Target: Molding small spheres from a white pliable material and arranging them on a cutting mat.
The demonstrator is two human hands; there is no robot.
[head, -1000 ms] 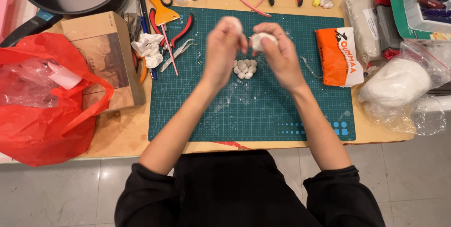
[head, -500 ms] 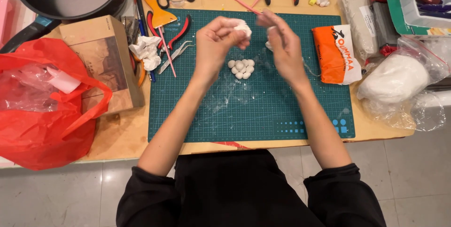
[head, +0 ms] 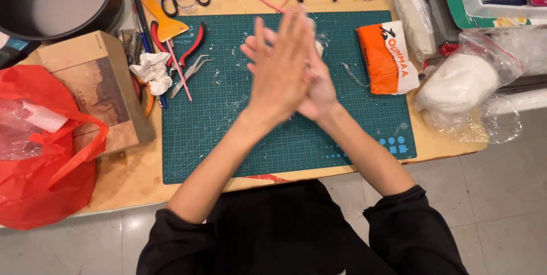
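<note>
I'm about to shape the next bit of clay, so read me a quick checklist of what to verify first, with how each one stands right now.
1. Palms together for rolling: ok. The left hand lies flat over the right hand.
2. Clay piece between the palms: cannot tell, only a white sliver shows at the edge.
3. Small clay balls made before: cannot tell, the hands cover that part of the green cutting mat.
4. Spare clay within reach: ok. A white lump in a clear bag lies right of the mat.
5. Tools close by: ok. Tweezers and red-handled pliers lie on the mat's left edge.
</note>
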